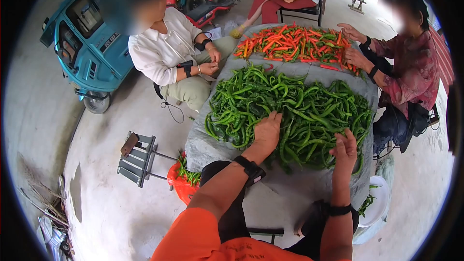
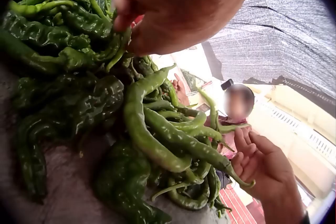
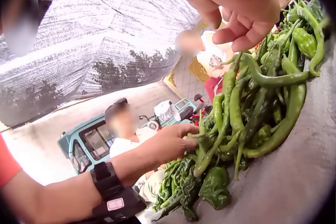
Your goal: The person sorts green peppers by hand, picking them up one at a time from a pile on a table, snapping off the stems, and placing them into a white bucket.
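A large heap of green chili peppers (image 1: 314, 111) lies on a grey cloth (image 1: 198, 150) before me. My left hand (image 1: 268, 130) is at the near left of the heap. In the left wrist view its thumb and fingers pinch a slim green chili pepper (image 2: 119, 53), partly hidden by the hand. My right hand (image 1: 344, 151) hovers over the heap's near right side. Its fingers are loosely bent with nothing between them; in the right wrist view that hand (image 3: 241, 11) is just above the pepper tips.
Red and orange chilies (image 1: 290, 43) cover the cloth's far end. One person (image 1: 169, 53) sits at the left, another (image 1: 411, 67) at the right with hands at the red chilies, a third (image 1: 290, 0) behind. Nearby are a stool (image 1: 137, 159), a red bag (image 1: 181, 183) and a white basin (image 1: 379, 203).
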The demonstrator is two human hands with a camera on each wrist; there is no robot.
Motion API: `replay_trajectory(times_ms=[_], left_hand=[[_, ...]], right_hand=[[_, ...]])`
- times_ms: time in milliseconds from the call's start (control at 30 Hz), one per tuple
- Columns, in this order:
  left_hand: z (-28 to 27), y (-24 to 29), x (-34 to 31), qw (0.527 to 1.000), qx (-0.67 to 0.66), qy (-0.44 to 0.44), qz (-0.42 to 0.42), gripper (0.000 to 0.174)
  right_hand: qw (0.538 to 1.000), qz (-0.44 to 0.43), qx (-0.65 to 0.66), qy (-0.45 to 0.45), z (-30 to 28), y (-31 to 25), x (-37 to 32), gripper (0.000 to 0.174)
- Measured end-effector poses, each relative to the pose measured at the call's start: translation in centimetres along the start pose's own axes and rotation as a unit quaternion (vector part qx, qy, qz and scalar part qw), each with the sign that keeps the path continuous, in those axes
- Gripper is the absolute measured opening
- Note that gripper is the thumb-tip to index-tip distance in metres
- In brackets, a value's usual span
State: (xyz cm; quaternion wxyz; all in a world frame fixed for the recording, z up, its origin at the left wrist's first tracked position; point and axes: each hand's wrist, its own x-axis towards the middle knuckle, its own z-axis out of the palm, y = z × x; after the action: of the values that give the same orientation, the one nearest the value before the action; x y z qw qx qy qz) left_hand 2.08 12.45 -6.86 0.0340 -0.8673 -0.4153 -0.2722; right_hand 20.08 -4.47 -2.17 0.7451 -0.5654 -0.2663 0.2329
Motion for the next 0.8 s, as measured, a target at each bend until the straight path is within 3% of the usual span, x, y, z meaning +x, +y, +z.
replay_trajectory(times_ms=[67, 133, 433, 633, 800], left_hand=[[0.6, -0.2, -0.3, 0.999, 0.023, -0.046, -0.003, 0.036], [-0.7, 0.5, -0.2, 0.995, 0.038, -0.09, -0.003, 0.043], [-0.3, 0.9, 0.5, 0.992, 0.052, -0.107, -0.039, 0.027], [-1.3, 0.8, 0.7, 0.998, 0.022, -0.039, -0.037, 0.034], [-3.3, 1.9, 1.4, 0.989, -0.084, 0.116, 0.042, 0.031]], right_hand=[[1.0, 0.01, -0.018, -0.024, 0.1, 0.3, -0.3, 0.033], [0.998, 0.007, -0.051, -0.03, 0.1, 0.3, -0.6, 0.032], [0.997, 0.029, -0.049, -0.047, 0.3, -0.2, -0.8, 0.026], [0.997, 0.026, -0.037, -0.056, 0.1, -0.2, -0.8, 0.022], [0.998, 0.027, -0.035, -0.055, 0.1, -0.1, -0.8, 0.02]])
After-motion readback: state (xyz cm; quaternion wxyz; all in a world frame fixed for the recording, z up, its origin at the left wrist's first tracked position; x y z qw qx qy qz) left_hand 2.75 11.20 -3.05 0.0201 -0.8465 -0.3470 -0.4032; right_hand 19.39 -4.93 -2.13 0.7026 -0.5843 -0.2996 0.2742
